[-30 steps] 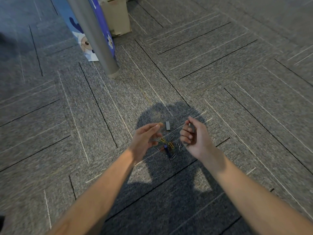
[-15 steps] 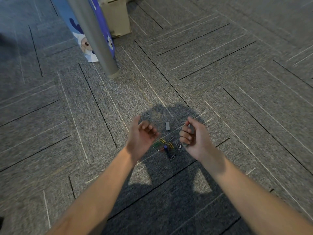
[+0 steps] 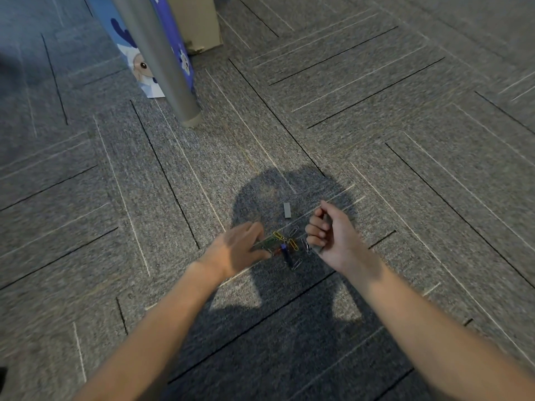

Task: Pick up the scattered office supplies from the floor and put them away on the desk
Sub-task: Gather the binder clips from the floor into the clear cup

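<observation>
Down from where it hovered half a second ago, the left hand (image 3: 238, 250) now lies palm-down on the near-left edge of the paper clips (image 3: 285, 246), its fingers (image 3: 256, 230) reaching over a green one; motion blur there means I cannot tell whether they pinch it or only touch it. The right hand (image 3: 333, 238) has hardly shifted; it hangs just right of the pile, palm turned inward, fingers curled tight round a grey piece (image 3: 326, 219) whose ends show above and below the fist; what that piece is cannot be made out. The clips, in yellow, orange, blue, green and plain metal, lie in a loose cluster on the carpet (image 3: 390, 134) between the two hands; some overlap. A small grey bar (image 3: 287, 210) lies by itself on the carpet just beyond the cluster, apart from both hands. All of this sits inside the shadow (image 3: 275, 287) of the person. Farther off, up and to the left, a grey pole (image 3: 157, 62) stands on the carpet; behind it is a blue bag (image 3: 136, 60) printed with a cartoon animal, and beside that a cardboard box (image 3: 199, 21).
</observation>
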Tool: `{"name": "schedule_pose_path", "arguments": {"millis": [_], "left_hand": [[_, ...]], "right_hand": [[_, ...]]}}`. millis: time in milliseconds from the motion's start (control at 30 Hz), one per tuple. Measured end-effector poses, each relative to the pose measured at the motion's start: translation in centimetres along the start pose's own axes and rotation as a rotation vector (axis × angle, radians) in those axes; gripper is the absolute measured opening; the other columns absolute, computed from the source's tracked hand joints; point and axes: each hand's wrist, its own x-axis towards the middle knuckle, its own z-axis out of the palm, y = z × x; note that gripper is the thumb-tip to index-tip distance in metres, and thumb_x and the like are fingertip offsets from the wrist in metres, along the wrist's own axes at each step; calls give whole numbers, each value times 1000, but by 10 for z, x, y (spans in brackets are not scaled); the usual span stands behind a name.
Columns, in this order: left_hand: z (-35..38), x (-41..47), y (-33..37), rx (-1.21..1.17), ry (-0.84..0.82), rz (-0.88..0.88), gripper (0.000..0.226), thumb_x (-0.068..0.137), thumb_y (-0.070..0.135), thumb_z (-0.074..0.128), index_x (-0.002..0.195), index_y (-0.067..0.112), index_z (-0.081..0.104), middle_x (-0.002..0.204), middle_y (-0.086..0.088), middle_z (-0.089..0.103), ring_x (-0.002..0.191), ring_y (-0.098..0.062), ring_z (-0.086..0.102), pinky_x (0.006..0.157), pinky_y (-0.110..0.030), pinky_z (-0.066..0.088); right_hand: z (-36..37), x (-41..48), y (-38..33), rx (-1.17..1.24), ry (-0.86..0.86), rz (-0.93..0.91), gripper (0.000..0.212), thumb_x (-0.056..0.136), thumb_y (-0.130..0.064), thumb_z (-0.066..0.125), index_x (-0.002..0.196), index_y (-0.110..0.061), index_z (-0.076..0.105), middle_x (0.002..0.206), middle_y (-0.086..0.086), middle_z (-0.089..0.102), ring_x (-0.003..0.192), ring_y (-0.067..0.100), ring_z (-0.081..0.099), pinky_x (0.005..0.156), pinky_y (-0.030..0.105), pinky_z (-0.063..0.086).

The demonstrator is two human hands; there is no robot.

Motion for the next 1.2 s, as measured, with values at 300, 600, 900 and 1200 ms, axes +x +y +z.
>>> {"name": "schedule_pose_path", "arguments": {"millis": [300,600,900,1200], "left_hand": [[4,11,6,81,162,173,31,95,38,43,112,15,53,109,5,55,94,-8,57,83,-24,52],[-3,20,9,187,113,250,29,100,32,36,114,13,51,110,1,54,97,-9,56,85,-23,51],[-7,24,15,315,85,248,28,102,27,32,113,8,49,106,-3,52,90,-11,50,86,-24,48],[-15,18,33,-485,-58,-5,25,100,21,32,76,18,38,72,7,39,60,-4,34,54,-13,34]], "right_hand": [[2,2,-1,-23,36,16,32,100,-28,43,70,-17,44,50,-7,27,43,8,23,35,20,20],[0,-2,-4,-55,49,17,35,101,-29,42,69,-17,43,51,-7,26,44,8,23,39,21,18],[3,-7,-3,-91,64,19,34,101,-29,42,69,-17,43,53,-6,26,46,9,23,39,21,19],[3,-16,0,-75,28,24,35,101,-28,43,68,-17,43,53,-7,25,45,8,23,38,19,20]]}}
